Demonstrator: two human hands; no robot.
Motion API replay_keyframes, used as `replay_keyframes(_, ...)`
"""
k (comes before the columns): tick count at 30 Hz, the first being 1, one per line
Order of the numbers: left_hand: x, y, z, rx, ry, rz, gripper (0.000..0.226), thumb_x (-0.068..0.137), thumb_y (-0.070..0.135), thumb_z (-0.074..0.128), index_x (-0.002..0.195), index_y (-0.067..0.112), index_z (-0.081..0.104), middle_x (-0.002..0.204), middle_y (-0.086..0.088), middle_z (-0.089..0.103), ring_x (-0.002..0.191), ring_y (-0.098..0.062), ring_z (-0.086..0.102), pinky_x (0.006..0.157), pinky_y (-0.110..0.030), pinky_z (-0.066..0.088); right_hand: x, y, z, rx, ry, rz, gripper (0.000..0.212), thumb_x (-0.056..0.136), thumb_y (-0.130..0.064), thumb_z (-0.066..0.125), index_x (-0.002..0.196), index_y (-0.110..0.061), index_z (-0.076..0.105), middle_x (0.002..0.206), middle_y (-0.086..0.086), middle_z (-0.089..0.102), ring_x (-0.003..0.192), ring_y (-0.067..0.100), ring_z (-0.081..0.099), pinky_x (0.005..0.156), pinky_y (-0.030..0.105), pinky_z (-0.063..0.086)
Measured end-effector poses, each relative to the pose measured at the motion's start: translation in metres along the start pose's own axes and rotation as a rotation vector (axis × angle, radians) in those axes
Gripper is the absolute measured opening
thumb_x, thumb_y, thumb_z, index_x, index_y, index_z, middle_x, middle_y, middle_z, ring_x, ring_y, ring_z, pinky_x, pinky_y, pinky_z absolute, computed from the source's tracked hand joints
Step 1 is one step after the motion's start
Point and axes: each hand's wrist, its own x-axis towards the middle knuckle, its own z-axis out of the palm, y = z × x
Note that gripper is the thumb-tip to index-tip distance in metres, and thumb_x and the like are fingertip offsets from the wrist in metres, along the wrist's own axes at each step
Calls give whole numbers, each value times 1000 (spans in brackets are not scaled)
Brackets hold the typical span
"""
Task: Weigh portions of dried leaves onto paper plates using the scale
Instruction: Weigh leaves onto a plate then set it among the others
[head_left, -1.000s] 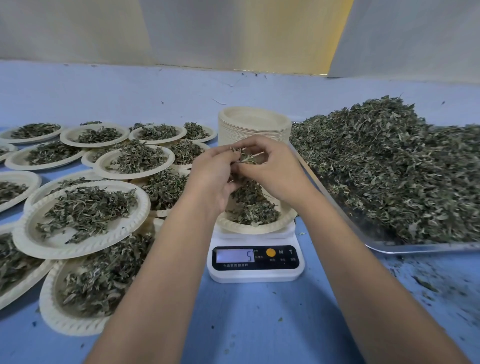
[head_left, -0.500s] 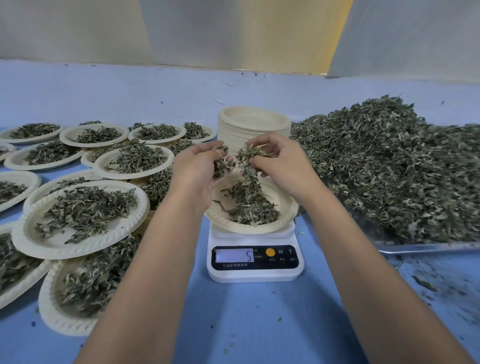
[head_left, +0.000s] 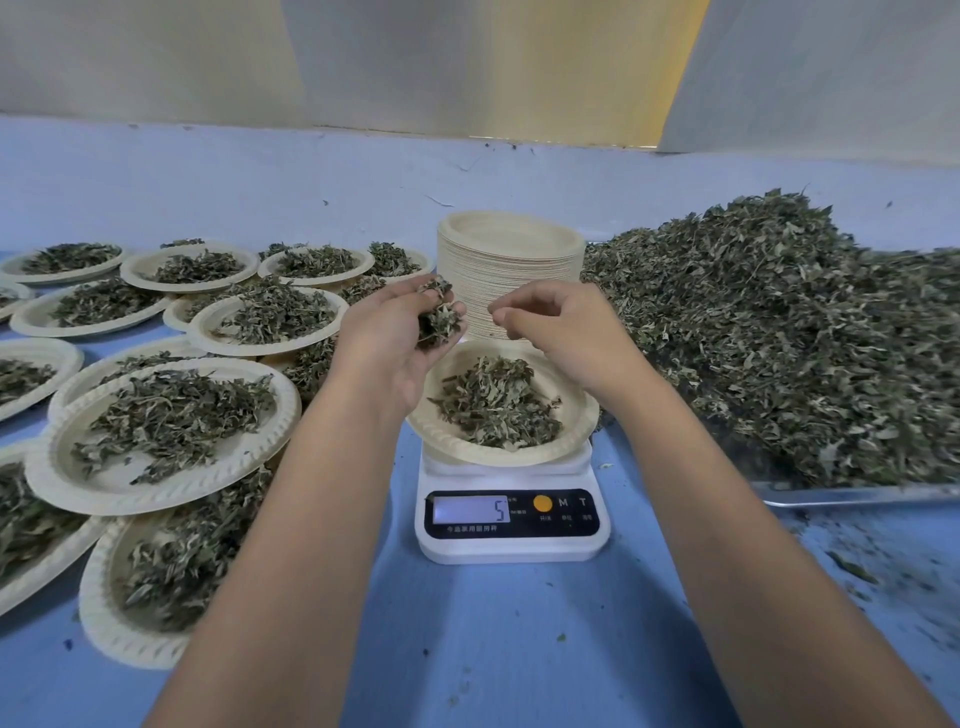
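A white digital scale stands in the middle of the blue table, its display reading 5. A paper plate with a small heap of dried leaves sits on the scale. My left hand hovers over the plate's left rim and cups a clump of dried leaves in curled fingers. My right hand hangs above the plate's far right side, fingers curled with the tips pinched together; I see nothing held in them.
A tall stack of empty paper plates stands behind the scale. A metal tray heaped with loose dried leaves fills the right. Several filled plates overlap on the left. Leaf crumbs litter the table at the right front.
My hands have drawn apart above the plate. The strand of leaves hanging between them dropped onto the plate; the left hand keeps a clump, the right hand shows none.
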Motion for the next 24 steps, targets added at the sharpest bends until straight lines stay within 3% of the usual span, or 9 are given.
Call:
replay_keyframes(5, -1, -2, 2, 11, -9, -15, 19, 95, -6, 44, 101, 6, 58, 84, -10, 62, 77, -21, 63, 66, -30, 59, 0, -2, 5, -13, -21, -16, 8, 86, -16, 67, 90, -20, 72, 74, -15, 64, 74, 0, 57, 81, 23, 46)
replay_keyframes(11, -2, -3, 4, -3, 3, -19, 20, 94, -7, 45, 104, 4, 58, 85, -12, 61, 78, -23, 61, 68, -33, 58, -3, -6, 6, 33, -9, -33, 8, 85, -14, 68, 91, -18, 72, 79, -10, 67, 80, 6, 60, 92, 35, 49)
replay_keyframes(14, -4, -4, 7, -3, 3, -20, 18, 94, -8, 45, 92, 5, 58, 83, -12, 62, 75, -21, 60, 69, -33, 57, -4, -9, 8, 62, -6, -50, 13, 83, -18, 72, 96, -18, 70, 87, -2, 70, 82, 12, 62, 93, 38, 49)
replay_keyframes(17, -5, -6, 9, 8, 23, -14, 21, 94, -7, 46, 83, 8, 56, 80, -8, 59, 76, -19, 58, 71, -35, 54, -5, -10, 10, 103, -5, -70, 24, 81, -19, 74, 105, -21, 68, 94, -3, 68, 80, 14, 64, 87, 30, 51)
replay_keyframes(20, -5, -7, 10, 36, 8, -20, 19, 94, -5, 47, 84, 8, 57, 81, -8, 59, 78, -20, 59, 69, -33, 55, -5, -10, 12, 109, -16, -97, 31, 79, -16, 76, 108, -22, 67, 97, -6, 66, 65, -3, 59, 70, 15, 47)
replay_keyframes(24, -5, -8, 10, 66, -20, -19, 18, 95, -3, 47, 87, 7, 60, 77, -8, 63, 74, -21, 61, 68, -34, 55, -5, -11, 16, 140, -30, -102, 33, 78, -7, 75, 108, -17, 66, 95, -6, 66, 64, -1, 61, 73, 19, 51)
